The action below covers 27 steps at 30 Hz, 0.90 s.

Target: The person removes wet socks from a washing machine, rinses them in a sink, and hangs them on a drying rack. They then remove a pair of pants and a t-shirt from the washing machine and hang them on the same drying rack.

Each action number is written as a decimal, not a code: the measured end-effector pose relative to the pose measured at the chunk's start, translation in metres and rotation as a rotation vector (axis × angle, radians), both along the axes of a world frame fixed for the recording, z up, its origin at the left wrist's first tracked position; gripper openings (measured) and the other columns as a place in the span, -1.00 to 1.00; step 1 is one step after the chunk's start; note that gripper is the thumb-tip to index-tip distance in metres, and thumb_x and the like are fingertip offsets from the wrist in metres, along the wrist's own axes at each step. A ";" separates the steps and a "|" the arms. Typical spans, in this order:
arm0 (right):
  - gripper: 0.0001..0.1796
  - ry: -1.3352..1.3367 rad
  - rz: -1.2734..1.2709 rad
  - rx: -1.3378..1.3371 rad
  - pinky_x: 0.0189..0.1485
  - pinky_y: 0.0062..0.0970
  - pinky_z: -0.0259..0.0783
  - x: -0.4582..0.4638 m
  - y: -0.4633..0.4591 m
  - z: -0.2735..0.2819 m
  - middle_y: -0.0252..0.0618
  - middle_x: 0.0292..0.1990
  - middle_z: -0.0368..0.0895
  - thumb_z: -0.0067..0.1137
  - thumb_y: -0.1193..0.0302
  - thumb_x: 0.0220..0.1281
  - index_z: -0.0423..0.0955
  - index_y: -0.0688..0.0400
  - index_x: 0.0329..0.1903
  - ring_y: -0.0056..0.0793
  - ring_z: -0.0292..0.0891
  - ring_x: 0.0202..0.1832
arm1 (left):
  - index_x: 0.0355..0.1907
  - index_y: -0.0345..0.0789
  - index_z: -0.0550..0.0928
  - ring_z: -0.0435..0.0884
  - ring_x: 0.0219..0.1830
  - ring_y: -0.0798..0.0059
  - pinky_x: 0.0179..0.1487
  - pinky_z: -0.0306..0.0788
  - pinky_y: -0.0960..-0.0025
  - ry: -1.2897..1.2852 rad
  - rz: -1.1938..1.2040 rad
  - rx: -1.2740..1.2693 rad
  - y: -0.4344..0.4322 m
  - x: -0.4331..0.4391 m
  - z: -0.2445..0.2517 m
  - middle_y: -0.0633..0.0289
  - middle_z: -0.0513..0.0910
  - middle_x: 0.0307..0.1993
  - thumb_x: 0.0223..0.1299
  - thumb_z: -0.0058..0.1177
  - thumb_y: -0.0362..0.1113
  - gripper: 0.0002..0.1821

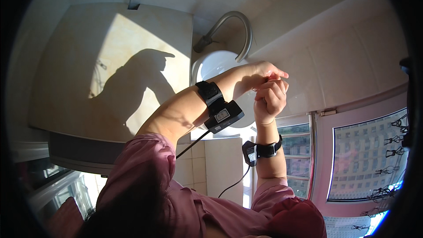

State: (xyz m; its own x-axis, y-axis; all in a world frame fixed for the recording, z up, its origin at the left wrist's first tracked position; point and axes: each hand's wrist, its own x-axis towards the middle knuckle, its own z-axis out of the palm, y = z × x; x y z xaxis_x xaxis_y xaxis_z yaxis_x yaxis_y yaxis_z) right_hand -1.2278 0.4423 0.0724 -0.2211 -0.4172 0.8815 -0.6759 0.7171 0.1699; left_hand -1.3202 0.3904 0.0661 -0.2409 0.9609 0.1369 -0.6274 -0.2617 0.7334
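Observation:
My left hand [267, 69] reaches in from the left, bent at the wrist with one finger pointing right. Its skin looks wet and shiny. Just below it, my right hand [271, 97] has its fingers curled up against the left hand's fingers. Where the two hands meet, the fingers overlap, so I cannot tell what each one grips. Both are over the right side of a white round washbasin [211, 62], whose middle is partly hidden by my left forearm. A curved metal faucet [248, 34] arches over the basin, its spout just above my left wrist.
A beige stone-look countertop [66, 72], with sunlight and arm shadows, lies left of the basin. Black strapped devices [224, 117] with cables sit on both forearms. A tiled wall [337, 59] rises at the right, beside a window [363, 158] and hanging clips [395, 138].

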 end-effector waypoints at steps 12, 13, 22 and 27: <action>-0.64 -1.850 0.297 -0.474 0.18 -0.42 0.13 -0.054 0.077 -0.142 -0.28 0.00 0.41 -0.06 0.19 0.25 0.35 0.09 0.02 -0.48 0.29 0.05 | -0.19 -0.38 0.60 0.63 -0.38 0.17 -0.29 0.50 0.15 1.480 0.492 -0.950 0.069 -0.001 -0.072 0.05 0.65 -0.39 0.23 -0.21 -0.29 -0.70; -0.52 -1.970 0.539 -0.777 0.30 -0.40 0.03 -0.057 0.083 -0.149 -0.28 0.17 0.31 -0.16 0.11 0.31 0.23 0.03 0.20 -0.48 0.21 0.18 | -0.19 -0.39 0.60 0.63 -0.34 0.14 -0.26 0.50 0.14 1.460 0.538 -0.963 0.072 -0.003 -0.079 0.02 0.64 -0.36 0.23 -0.22 -0.29 -0.69; -0.52 -1.743 0.039 -0.208 0.33 -0.41 -0.05 -0.053 0.079 -0.151 -0.32 0.18 0.27 -0.16 0.11 0.31 0.18 -0.01 0.21 -0.48 0.10 0.24 | -0.18 -0.40 0.59 0.62 -0.19 -0.04 -0.17 0.51 0.02 1.506 0.616 -0.970 0.071 -0.004 -0.097 -0.10 0.62 -0.23 0.22 -0.28 -0.30 -0.66; -0.63 -1.431 -0.200 0.217 0.26 -0.38 0.05 -0.057 0.074 -0.162 -0.22 0.07 0.39 -0.12 0.22 0.29 0.34 0.10 0.07 -0.36 0.25 0.10 | -0.16 -0.40 0.58 0.61 -0.15 -0.04 -0.13 0.49 0.00 1.393 0.604 -0.999 0.066 0.000 -0.097 -0.09 0.62 -0.23 0.25 -0.33 -0.29 -0.64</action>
State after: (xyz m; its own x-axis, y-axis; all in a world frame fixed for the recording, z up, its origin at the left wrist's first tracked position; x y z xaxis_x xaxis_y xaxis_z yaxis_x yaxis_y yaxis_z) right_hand -1.2848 0.5163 -0.0891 -0.9054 -0.3682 -0.2114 -0.2510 0.8657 -0.4331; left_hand -1.3204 0.4567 -0.0313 -0.7745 0.6324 0.0114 0.5170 0.6226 0.5875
